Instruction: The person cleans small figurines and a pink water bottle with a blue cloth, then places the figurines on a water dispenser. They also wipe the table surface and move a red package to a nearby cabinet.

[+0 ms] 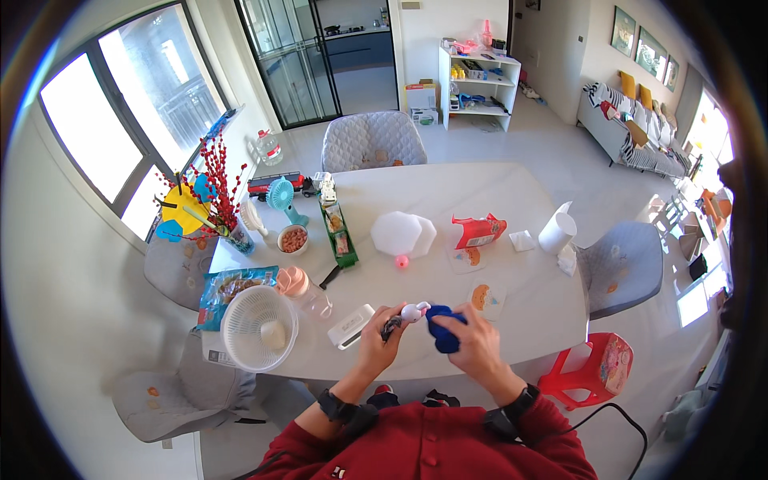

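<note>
Above the front edge of the white table [512, 192], my left hand [379, 342] is closed around a small toy [411, 313] with a round white head, a bit of pink and a dark grey patterned lower part. My right hand [478, 346] grips a dark blue cloth [442, 332], bunched up just right of the toy's head. Whether cloth and toy touch is hard to make out. Left of my left hand lies a flat white device [350, 326] with a dark strip. A card with an orange picture [486, 298] lies beyond my right hand.
At left stand a white basket [232, 328], pink-lidded bottle [294, 282], blue bag [214, 290], bowl of nuts [294, 239] and mint fan [282, 196]. Farther back are a green box [344, 248], white lids [395, 234], red bag [478, 231] and paper roll [558, 232]. A red stool [592, 370] stands right.
</note>
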Demonstrator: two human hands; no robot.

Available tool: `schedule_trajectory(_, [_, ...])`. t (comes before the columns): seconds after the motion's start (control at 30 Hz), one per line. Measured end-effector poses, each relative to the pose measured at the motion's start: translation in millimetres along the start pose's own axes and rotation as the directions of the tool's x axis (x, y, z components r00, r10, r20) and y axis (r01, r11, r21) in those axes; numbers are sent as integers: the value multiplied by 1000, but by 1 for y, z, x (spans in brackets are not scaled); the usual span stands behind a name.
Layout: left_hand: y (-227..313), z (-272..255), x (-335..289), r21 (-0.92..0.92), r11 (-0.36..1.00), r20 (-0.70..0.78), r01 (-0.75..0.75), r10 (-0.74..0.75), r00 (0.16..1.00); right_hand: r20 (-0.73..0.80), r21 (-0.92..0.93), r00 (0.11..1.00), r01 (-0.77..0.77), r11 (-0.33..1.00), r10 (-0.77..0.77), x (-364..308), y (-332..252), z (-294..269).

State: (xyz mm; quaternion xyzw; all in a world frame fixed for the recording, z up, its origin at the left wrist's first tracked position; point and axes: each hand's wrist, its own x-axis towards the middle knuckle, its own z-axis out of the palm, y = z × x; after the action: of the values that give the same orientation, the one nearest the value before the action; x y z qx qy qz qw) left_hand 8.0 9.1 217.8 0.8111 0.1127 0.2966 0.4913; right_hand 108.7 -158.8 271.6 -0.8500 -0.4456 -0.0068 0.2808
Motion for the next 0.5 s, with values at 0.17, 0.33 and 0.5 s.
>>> schedule_trajectory(0.17, [4,-7,2,147,977,95,-156,143,985,-215,129,970,142,981,-112,2,8,-23])
schedule_trajectory(0.33, [7,0,2,211,936,192,-282,244,951,7,-167,965,259,951,-261,8,-8,-15])
schedule_trajectory(0.5, [6,-9,-3,201,935,232,-293,246,941,-16,-71,986,163,984,-165,12,12,-28])
